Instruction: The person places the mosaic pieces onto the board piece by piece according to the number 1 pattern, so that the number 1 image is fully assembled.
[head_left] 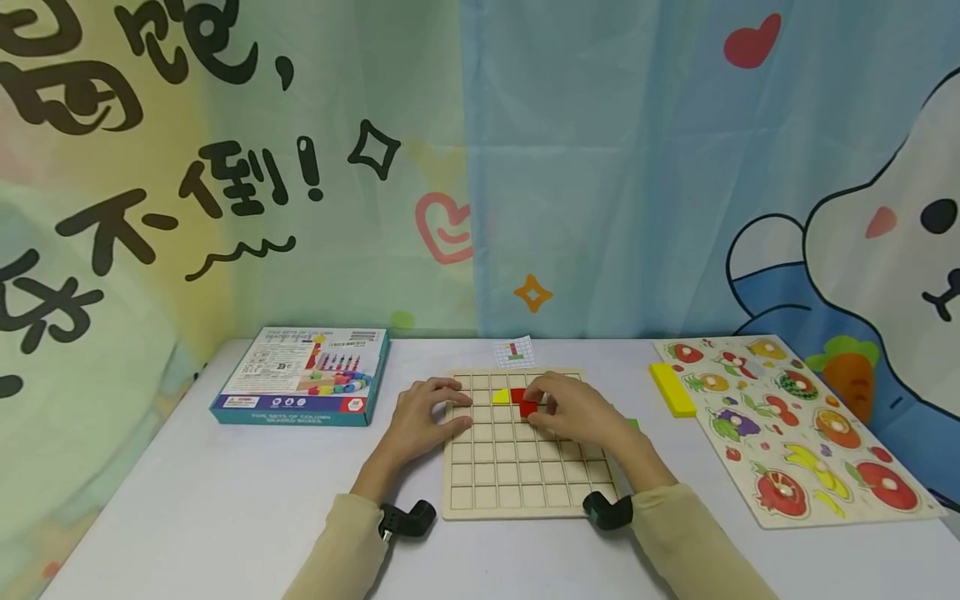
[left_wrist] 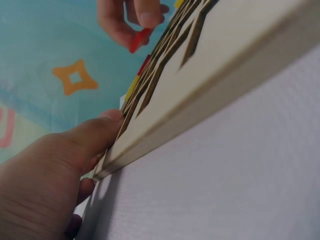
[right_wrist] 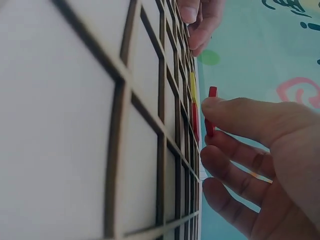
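Observation:
A wooden grid board (head_left: 495,503) lies on the table between both hands. My left hand (head_left: 422,419) grips its left edge, thumb on the top face in the left wrist view and other fingers at the side. Between thumb and index finger, my right hand (head_left: 576,408) pinches a small red square tile (right_wrist: 212,111), held on edge just above the grid. A yellow tile (head_left: 500,397) and another red tile (head_left: 517,394) sit side by side in cells of an upper row. The right hand partly covers the upper right of the board.
Behind the board lies a small card (head_left: 514,352) printed with a coloured grid pattern. A boxed set (head_left: 300,375) lies at the back left. To the right are a yellow block (head_left: 672,390) and a fruit puzzle board (head_left: 765,467). Something green (head_left: 634,423) shows behind the right wrist.

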